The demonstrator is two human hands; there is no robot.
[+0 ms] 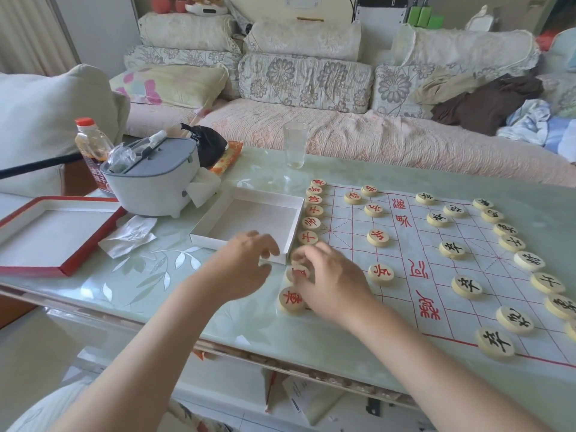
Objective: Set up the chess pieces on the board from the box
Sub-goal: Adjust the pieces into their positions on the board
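A paper Chinese-chess board [405, 260] with red lines lies on the table. Several round wooden pieces with red characters [313, 222] line its left edge, and several with black characters [511, 243] line its right side. The white box [249, 219] stands empty just left of the board. My right hand [330, 282] rests over the near left edge, fingers bent around a red-marked piece [297, 272]. My left hand [246, 263] hovers at the box's near corner, fingers apart, holding nothing that I can see. Another red piece [291, 299] lies at the board's near left corner.
The red-rimmed box lid [46, 241] lies at the far left. A grey pot-like container [152, 179], an orange-capped bottle [92, 141], a crumpled tissue [127, 235] and a clear glass [294, 145] stand behind. A sofa [343, 129] runs beyond the table.
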